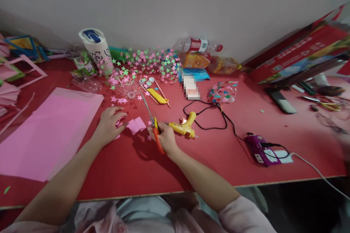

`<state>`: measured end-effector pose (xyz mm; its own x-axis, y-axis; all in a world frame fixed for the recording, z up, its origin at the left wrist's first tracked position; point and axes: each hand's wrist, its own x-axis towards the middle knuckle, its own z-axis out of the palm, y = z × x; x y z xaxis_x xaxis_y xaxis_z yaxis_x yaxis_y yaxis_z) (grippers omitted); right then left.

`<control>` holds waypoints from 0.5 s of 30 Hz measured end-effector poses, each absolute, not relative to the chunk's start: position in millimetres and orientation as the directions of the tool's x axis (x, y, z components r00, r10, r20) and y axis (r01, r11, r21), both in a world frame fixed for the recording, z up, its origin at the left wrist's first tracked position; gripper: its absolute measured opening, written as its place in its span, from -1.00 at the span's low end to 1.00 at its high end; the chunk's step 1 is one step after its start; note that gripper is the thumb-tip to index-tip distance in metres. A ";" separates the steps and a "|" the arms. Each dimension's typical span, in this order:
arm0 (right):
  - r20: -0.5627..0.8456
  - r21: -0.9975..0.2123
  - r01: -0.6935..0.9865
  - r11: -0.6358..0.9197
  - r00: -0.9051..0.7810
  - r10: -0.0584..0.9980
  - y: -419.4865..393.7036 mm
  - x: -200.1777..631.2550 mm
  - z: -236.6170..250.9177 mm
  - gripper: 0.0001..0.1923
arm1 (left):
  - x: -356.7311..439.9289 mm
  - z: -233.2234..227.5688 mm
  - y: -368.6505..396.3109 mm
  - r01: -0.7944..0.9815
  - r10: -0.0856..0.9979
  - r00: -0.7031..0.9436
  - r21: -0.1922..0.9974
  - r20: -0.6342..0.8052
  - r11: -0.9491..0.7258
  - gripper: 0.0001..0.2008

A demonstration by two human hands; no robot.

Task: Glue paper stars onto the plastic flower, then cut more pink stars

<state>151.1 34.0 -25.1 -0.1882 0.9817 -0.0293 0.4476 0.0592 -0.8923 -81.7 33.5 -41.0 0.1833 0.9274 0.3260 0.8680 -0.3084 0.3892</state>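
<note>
My right hand (165, 136) is closed on scissors (156, 134) with orange and yellow handles, their blades pointing away over the table. Bent fingers and thumb of my left hand (111, 125) close around small pink paper pieces (119, 121) on the tabletop. Between the hands lie pink paper squares (136, 125). A few small pink stars rest by the scissors. Just right of my right hand is a yellow hot glue gun (184, 126) on its side. Beyond the hands, pink and green paper stars (128, 78) surround a clear plastic piece (131, 93).
Pink paper sheets (54, 131) cover the left of the red table (123, 174). A yellow utility knife (158, 95), bottles (201, 45) and a bag of stars (222, 92) lie farther back. A black cord runs to a purple power strip (261, 149) at right.
</note>
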 end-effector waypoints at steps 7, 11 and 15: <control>-0.043 -0.931 0.365 0.019 -0.163 0.986 35.5 151.2 -28.6 -0.68 | -74.1 -41.7 31.7 0.879 0.935 0.298 0.326 0.192 -0.347 -0.64; -0.031 -0.939 0.343 0.018 -0.138 0.990 37.1 149.8 -30.5 -0.71 | -73.1 -40.8 33.6 0.877 0.941 0.289 0.345 0.177 -0.335 -0.70; -0.026 -0.948 0.317 0.020 -0.141 0.990 40.0 149.2 -29.2 -0.72 | -72.9 -41.7 35.5 0.871 0.952 0.256 0.387 0.170 -0.303 -0.67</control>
